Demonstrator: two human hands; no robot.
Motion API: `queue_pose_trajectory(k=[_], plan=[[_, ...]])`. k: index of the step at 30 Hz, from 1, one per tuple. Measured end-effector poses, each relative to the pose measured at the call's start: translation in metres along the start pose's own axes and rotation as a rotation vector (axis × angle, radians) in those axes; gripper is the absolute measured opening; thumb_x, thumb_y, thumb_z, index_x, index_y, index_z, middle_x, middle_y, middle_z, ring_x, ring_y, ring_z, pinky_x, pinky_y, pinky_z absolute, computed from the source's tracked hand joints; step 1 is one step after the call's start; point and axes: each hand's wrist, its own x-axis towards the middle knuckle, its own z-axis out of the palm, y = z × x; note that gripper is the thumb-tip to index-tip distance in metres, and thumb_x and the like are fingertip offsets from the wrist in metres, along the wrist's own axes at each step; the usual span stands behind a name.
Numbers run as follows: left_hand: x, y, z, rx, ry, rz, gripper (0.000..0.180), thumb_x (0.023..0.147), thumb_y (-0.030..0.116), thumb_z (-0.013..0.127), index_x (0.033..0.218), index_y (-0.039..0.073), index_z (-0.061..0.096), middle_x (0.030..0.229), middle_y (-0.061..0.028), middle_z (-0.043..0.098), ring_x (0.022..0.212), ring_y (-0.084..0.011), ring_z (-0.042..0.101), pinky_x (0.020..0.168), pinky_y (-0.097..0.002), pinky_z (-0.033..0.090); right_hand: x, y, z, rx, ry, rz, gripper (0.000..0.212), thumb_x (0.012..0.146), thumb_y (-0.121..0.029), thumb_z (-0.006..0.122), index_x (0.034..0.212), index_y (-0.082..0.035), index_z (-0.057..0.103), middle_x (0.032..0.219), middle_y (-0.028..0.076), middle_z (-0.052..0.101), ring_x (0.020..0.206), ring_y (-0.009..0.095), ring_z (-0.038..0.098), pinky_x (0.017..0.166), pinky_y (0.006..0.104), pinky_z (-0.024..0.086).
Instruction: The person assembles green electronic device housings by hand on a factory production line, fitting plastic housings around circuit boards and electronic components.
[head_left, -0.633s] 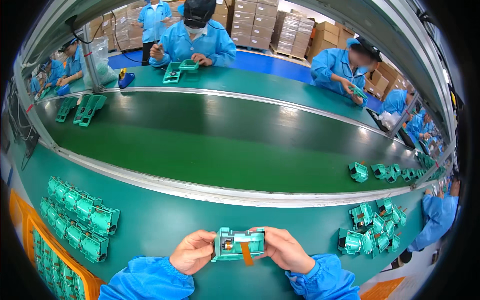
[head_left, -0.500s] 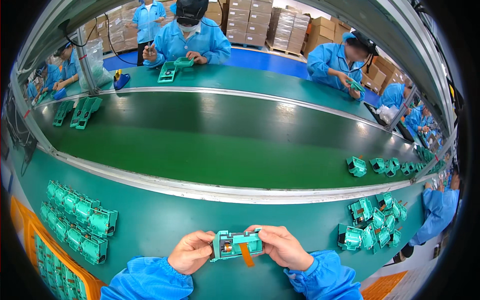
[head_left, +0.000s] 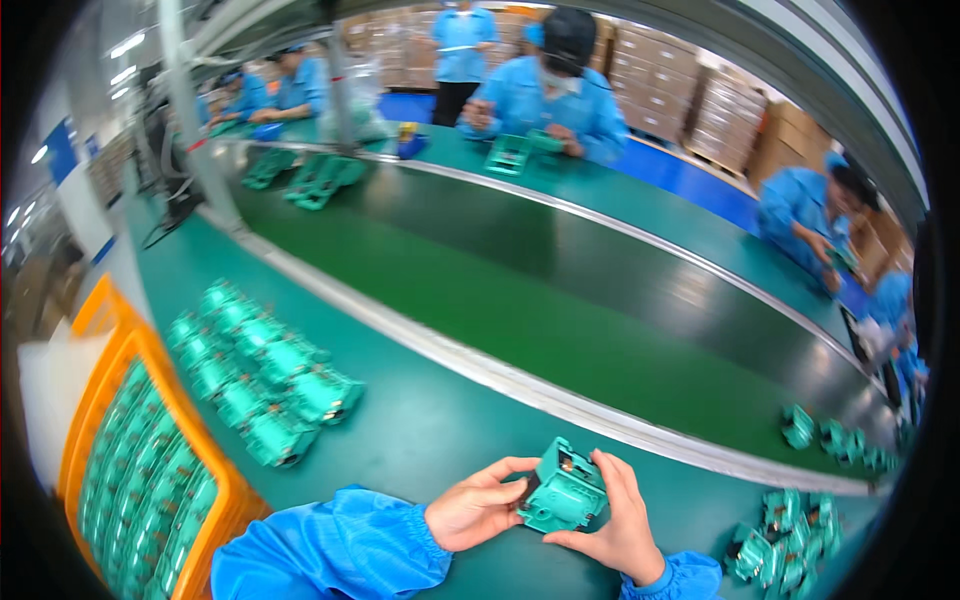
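Note:
A green plastic housing [head_left: 563, 490] with small inner parts is held up between my two hands, above the green worktop [head_left: 420, 440]. My left hand [head_left: 482, 508] grips its left side, thumb and fingers closed on the edge. On the other side, my right hand [head_left: 620, 515] spans the housing from top to bottom between fingers and thumb. The orange strip seen on it earlier is hidden now. Two rows of similar green housings [head_left: 270, 375] stand on the worktop to the left. A looser cluster of them [head_left: 790, 540] lies to the right.
An orange crate [head_left: 165, 350] full of green housings is at the left. Beyond the worktop's metal rail [head_left: 480, 375] runs a green conveyor belt [head_left: 520, 290], carrying housings at both ends. Co-workers in blue [head_left: 550, 100] sit across it, with stacked cartons [head_left: 655, 80] behind.
The view has swung left, bringing more of the orange crate in. The housing has been turned and tilted in my hands, and my right hand has shifted to span it.

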Motion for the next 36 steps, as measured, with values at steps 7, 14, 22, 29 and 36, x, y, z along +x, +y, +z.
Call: queue_pose_trajectory(k=[7, 14, 22, 29, 36], plan=[[-0.072, 0.035, -0.008, 1.127, 0.679, 0.551, 0.05, 0.079, 0.018, 0.058, 0.121, 0.002, 0.037, 0.115, -0.0143, 0.04, 0.104, -0.0267, 0.042, 0.091, -0.0373, 0.033, 0.061, -0.032, 0.072, -0.028, -0.173, -0.1, 0.075, 0.058, -0.038, 0.072, 0.11, 0.007, 0.041, 0.107, 0.025, 0.048, 0.089, 0.035, 0.056, 0.073, 0.0371, 0.048], [-0.059, 0.062, -0.011, 2.273, 0.701, 0.487, 0.095, 0.049, 0.033, 0.078, 0.126, 0.005, 0.03, 0.132, -0.0197, 0.023, 0.124, -0.0409, 0.013, 0.097, -0.0532, 0.015, 0.102, -0.045, 0.115, -0.029, -0.175, -0.117, 0.068, 0.067, -0.036, 0.065, 0.114, 0.005, 0.039, 0.109, 0.026, 0.047, 0.08, 0.037, 0.057, 0.067, 0.0399, 0.049], [-0.054, 0.079, -0.044, 2.347, 0.87, 0.389, 0.074, 0.055, 0.015, 0.073, 0.119, 0.006, 0.039, 0.13, -0.0191, 0.026, 0.124, -0.0378, 0.017, 0.098, -0.0564, 0.007, 0.062, 0.053, -0.111, -0.531, -0.239, 0.346, 0.057, 0.069, -0.039, 0.062, 0.109, -0.002, 0.05, 0.103, 0.017, 0.056, 0.093, 0.033, 0.054, 0.078, 0.0404, 0.044], [-0.033, 0.072, 0.011, 2.493, 0.966, 0.524, 0.072, 0.064, 0.03, 0.07, 0.127, 0.014, 0.036, 0.131, -0.0203, 0.025, 0.118, -0.0427, 0.023, 0.094, -0.0516, 0.023, -0.062, 0.237, -0.226, -0.793, 0.343, 1.236, 0.091, 0.054, -0.052, 0.072, 0.123, -0.008, 0.032, 0.117, 0.025, 0.036, 0.101, 0.042, 0.044, 0.083, 0.0462, 0.041], [-0.004, 0.031, 0.043, 2.155, 0.214, 0.78, 0.061, 0.064, 0.014, 0.069, 0.118, 0.007, 0.042, 0.127, -0.0207, 0.028, 0.116, -0.0431, 0.024, 0.094, -0.0496, 0.025, -0.057, 0.239, -0.223, -0.709, 0.242, 1.234, 0.083, 0.057, -0.042, 0.066, 0.118, 0.004, 0.034, 0.095, 0.022, 0.057, 0.088, 0.033, 0.057, 0.077, 0.0362, 0.045]])
